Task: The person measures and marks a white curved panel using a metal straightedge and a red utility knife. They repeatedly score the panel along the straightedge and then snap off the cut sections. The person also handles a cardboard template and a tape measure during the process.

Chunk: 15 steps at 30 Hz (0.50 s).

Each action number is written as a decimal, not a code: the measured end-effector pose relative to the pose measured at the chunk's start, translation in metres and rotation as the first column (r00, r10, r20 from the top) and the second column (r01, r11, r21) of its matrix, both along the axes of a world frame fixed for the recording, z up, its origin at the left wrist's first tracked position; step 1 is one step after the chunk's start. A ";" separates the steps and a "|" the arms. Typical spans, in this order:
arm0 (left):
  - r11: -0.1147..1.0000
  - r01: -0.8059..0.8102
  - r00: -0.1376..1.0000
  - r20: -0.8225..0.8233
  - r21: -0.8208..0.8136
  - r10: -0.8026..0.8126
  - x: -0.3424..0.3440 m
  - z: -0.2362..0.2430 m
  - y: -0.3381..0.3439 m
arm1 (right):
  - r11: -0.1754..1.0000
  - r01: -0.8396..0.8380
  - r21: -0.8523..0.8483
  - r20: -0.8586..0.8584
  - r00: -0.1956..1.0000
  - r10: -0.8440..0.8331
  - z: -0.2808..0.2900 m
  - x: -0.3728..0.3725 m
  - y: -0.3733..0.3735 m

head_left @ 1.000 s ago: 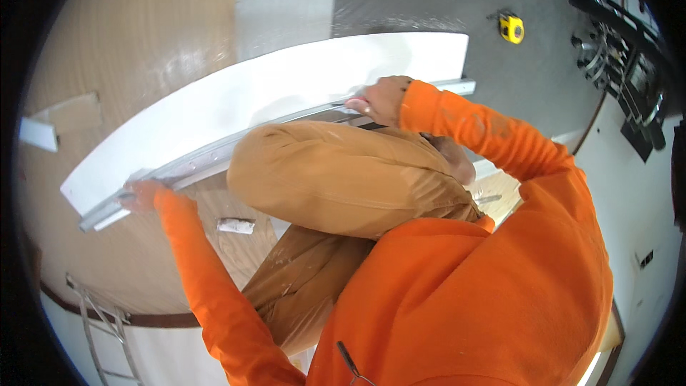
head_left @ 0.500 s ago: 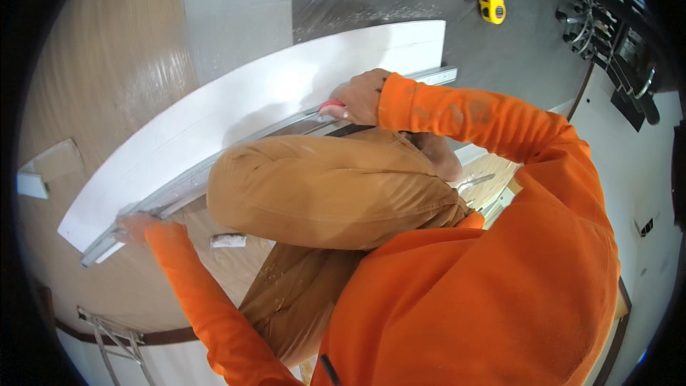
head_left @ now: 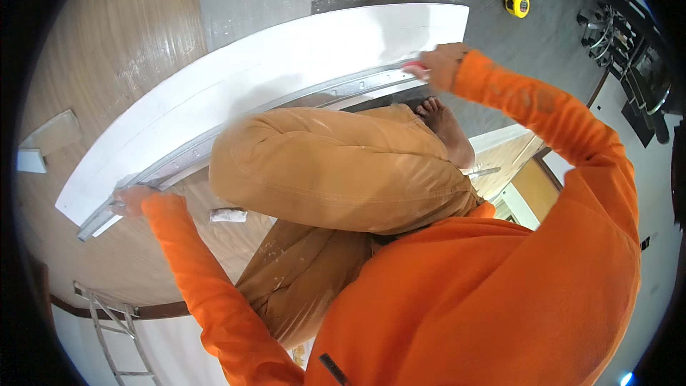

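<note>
A long white board with a curved edge (head_left: 293,43) lies beyond my bent knee. A grey metal channel (head_left: 363,82) runs along the board's near edge. My left hand (head_left: 131,200) grips the channel close to its left end, fingers wrapped round it. My right hand (head_left: 439,66) is closed on a small red object (head_left: 414,66), partly hidden by my fingers, at the channel's right part. My bare foot (head_left: 446,129) rests below that hand, beside my knee.
A yellow tape measure (head_left: 517,1) lies on the grey floor. A white wrapped roll (head_left: 227,214) is under my knee's left side, a pale offcut (head_left: 32,159) at far left, a ladder (head_left: 123,332) at lower left, and black metal equipment (head_left: 614,39) at upper right.
My right hand with the red object has moved right along the channel, uncovering more of the channel and my foot. My left hand stays near the channel's left end.
</note>
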<state>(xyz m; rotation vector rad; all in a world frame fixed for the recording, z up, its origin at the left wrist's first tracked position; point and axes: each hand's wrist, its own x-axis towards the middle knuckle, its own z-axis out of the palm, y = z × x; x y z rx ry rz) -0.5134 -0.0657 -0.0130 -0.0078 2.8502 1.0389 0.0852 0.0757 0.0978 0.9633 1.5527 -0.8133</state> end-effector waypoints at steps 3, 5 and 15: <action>1.000 0.020 0.998 -0.051 0.009 -0.020 -0.030 -0.023 -0.024 | 0.989 -0.034 0.145 0.020 0.999 0.032 -0.001 0.082 -0.009; 0.998 0.006 0.999 -0.036 0.059 -0.004 -0.013 -0.022 -0.011 | 0.983 -0.083 0.164 0.116 0.991 0.064 0.008 0.096 -0.004; 1.000 -0.005 1.000 -0.028 -0.006 0.005 0.020 0.012 0.012 | 0.995 0.071 0.073 -0.172 0.983 -0.057 0.021 -0.033 -0.009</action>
